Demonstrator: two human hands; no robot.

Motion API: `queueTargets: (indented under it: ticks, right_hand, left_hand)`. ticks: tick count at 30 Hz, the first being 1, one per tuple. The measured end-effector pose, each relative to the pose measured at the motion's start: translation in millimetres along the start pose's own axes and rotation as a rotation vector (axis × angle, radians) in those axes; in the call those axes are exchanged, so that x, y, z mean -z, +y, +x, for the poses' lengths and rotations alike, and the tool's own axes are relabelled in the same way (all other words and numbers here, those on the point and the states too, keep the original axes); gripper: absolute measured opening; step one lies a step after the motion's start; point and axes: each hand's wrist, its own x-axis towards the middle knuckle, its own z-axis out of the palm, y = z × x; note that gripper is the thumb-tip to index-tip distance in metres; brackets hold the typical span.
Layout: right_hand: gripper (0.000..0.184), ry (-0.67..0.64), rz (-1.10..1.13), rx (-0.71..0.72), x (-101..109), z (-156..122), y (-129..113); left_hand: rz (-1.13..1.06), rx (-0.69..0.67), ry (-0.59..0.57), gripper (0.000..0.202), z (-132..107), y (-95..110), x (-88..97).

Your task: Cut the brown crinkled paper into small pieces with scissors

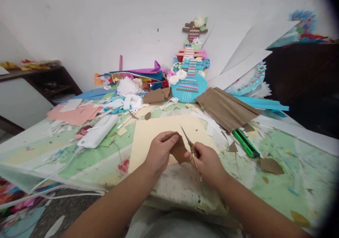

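My left hand (158, 154) pinches a small brown paper piece (178, 150) above a cream sheet of paper (148, 134) on the table. My right hand (208, 160) grips thin scissors (188, 141), whose blades point up and away, right beside the brown piece. Both hands are closed and nearly touch each other near the table's front edge.
A white glue gun (97, 132) with its cable lies at left. Folded brown paper (225, 109) and green cutters (245, 142) lie at right. A paper guitar (189, 79) leans against the wall amid coloured paper scraps. Pink sheets (75, 113) lie at far left.
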Motion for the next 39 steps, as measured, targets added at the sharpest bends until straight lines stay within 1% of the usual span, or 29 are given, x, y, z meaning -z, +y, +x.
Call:
queueTargets:
  ticks: [4,8,14,20,26,30,35,39]
  right_hand:
    - [0.038,-0.001,-0.060,-0.013,0.2,-0.9,-1.0]
    - [0.039,0.010,-0.163,-0.031,0.2,-1.0,-0.2]
    - [0.038,0.017,-0.242,-0.015,-2.8,0.7,0.7]
    - [0.039,-0.008,-0.264,-0.002,-4.3,0.7,-1.6]
    - [0.036,-0.003,-0.267,0.002,-4.0,1.6,-0.9]
    - [0.036,-0.004,-0.249,0.000,-4.4,1.2,0.2]
    - [0.038,-0.017,-0.251,-0.022,-4.1,0.3,-0.3]
    - [0.037,-0.041,-0.270,-0.025,-4.3,0.8,-0.8]
  left_hand:
    - [-0.091,-0.021,0.060,0.015,2.8,2.0,1.1]
    - [-0.176,-0.024,0.067,0.017,6.2,1.6,5.1]
    - [-0.165,-0.024,0.075,0.019,8.3,0.5,7.6]
    - [-0.160,-0.013,0.077,0.019,8.2,2.2,7.0]
    - [-0.172,0.011,0.067,0.019,7.5,2.9,6.0]
    - [-0.159,0.014,0.064,0.022,7.9,1.8,6.6]
    - [-0.184,0.012,0.102,0.020,9.3,2.4,8.8]
    - [-0.202,0.016,0.129,0.020,9.6,3.3,6.8]
